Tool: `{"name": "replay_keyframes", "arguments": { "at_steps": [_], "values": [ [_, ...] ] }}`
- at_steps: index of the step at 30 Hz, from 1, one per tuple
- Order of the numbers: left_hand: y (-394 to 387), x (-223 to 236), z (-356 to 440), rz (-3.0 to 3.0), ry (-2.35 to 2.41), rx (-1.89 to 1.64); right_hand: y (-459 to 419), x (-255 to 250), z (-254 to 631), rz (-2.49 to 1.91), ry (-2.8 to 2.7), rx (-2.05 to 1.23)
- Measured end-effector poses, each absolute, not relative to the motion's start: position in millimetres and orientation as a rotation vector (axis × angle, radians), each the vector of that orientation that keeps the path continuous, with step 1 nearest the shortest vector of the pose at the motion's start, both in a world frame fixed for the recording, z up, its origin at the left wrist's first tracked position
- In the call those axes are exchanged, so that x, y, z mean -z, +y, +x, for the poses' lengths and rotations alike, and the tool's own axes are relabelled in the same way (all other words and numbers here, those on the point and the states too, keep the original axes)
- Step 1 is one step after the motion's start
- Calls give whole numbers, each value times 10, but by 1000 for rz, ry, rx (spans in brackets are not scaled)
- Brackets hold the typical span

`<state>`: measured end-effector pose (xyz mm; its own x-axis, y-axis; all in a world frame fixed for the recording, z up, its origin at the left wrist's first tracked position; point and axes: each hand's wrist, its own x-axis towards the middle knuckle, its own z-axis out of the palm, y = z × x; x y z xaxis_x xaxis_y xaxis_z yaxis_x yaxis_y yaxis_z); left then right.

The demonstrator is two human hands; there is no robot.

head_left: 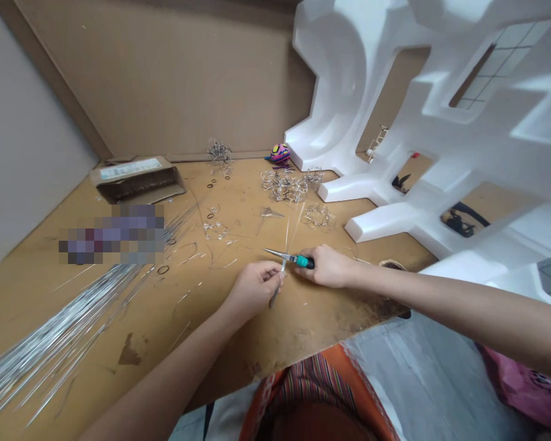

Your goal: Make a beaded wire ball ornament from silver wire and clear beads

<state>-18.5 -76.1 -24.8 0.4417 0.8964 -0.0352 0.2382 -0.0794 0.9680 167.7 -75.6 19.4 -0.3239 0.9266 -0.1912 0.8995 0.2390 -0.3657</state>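
Observation:
My left hand [256, 286] is closed on a thin metal rod [273, 298], whose dark lower end sticks out below the fingers. Fine silvery wires [287, 234] stretch up and away from the rod's upper end. In my right hand [327, 267] is a pair of needle-nose pliers [305, 262] with green and black handles. Their long jaws point left and cross over the rod just above my left fingertips. Whether the jaws grip the wire cannot be made out.
A long bundle of straight wires [68, 321] lies at left. Behind it stands an open cardboard box [140, 182]. Bent wire pieces [284, 185] and a colourful ball-shaped item [280, 153] are farther back. A large white foam piece [333, 67] stands at right; the table's front edge is near my body.

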Motion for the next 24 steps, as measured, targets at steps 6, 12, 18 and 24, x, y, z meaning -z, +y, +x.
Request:
{"name": "replay_keyframes", "arguments": {
  "at_steps": [6,12,18,24],
  "values": [
    [-716,254,-190,1506,1060,-755,-720,-147,1660,-1825,-2385,-573],
    [-734,222,-192,1514,992,-793,-702,-156,1693,-1771,-2373,-683],
    [-767,156,-174,1405,955,-795,-698,-207,1692,-1738,-2343,-835],
    [-807,133,-157,1321,944,-777,-729,-233,1659,-1799,-2367,-662]
  ]
}}
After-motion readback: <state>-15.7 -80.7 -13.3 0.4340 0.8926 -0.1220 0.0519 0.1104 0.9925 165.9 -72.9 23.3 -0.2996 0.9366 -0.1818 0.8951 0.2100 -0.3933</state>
